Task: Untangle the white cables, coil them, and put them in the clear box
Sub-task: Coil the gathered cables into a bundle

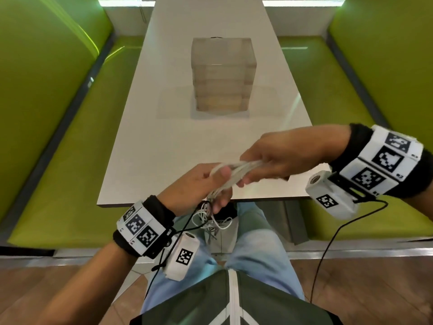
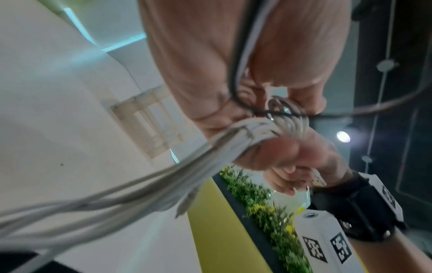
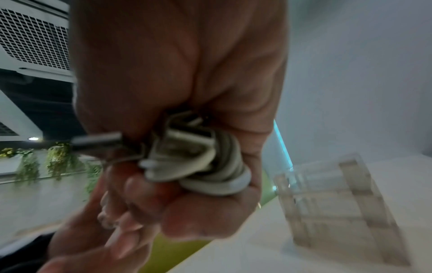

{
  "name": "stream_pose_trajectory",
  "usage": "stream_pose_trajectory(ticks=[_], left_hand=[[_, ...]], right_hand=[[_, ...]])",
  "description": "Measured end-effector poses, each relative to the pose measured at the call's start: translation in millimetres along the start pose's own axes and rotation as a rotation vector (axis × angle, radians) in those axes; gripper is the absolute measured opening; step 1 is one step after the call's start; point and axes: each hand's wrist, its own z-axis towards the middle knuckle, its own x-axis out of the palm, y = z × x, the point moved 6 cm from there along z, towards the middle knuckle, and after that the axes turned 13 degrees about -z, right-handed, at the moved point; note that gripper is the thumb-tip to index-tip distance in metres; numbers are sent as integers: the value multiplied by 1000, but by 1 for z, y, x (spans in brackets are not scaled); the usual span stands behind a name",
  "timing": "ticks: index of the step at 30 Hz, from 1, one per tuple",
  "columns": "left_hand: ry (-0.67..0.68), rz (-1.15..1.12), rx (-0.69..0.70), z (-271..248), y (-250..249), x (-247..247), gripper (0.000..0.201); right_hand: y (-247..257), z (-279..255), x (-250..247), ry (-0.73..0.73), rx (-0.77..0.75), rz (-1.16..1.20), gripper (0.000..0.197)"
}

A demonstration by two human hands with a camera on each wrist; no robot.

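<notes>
Mid-task, by the look of it: white cables point(image 1: 236, 171) bunched between both hands above the near edge of the surface point(image 1: 164, 141). Left hand point(image 1: 199, 184) and right hand point(image 1: 281, 158), grips closed round the bundle. One clear box point(image 1: 222, 73), far, apparently still without cables. Cable count unclear. Loose ends dangling; boxing left.

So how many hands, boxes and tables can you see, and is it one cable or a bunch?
Hands: 2, the left hand and the right hand
Clear box: 1
White table: 1
Bunch of white cables: 1, gripped by both hands; the strands are too tangled to count
Total: 5
</notes>
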Motion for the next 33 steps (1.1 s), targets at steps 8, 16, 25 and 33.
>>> stream_pose_trajectory(ticks=[8, 16, 25, 33], left_hand=[[-1, 74, 152, 14, -9, -11, 34], [-148, 22, 207, 29, -8, -20, 38], [-169, 27, 256, 28, -5, -18, 28], [-468, -441, 501, 28, -31, -38, 27]], right_hand=[[-10, -17, -61, -194, 118, -74, 25], [-13, -27, -92, -258, 169, -120, 23], [-27, -25, -90, -278, 180, -75, 25], [-31, 5, -34, -446, 142, 207, 22]])
